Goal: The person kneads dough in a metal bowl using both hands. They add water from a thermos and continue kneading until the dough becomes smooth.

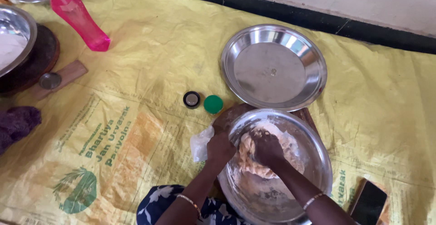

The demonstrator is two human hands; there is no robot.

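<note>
Kneading dough [254,159] in a steel bowl [313,148] near the front edge of the yellow mat [150,70] on the floor. Right hand [268,148] is pressed down into the dough, fingers curled & closed on the lump. Left hand [220,147] sits at the bowl's left rim, fingers curled over it, steadying. Dough is pale, ragged, w/ flour smeared on the bowl's inside. A bit of clear plastic [200,143] lies just beside the left hand. Behind the bowl, touching or nearly so, an empty steel plate [274,67]. Left of that, a green cap [213,103] & a small black lid [191,99], side by side. Pink bottle [72,11] lies tilted toward the mat's far left corner, near another steel bowl [16,34]. Dark phone [369,202] at the front right.
</note>
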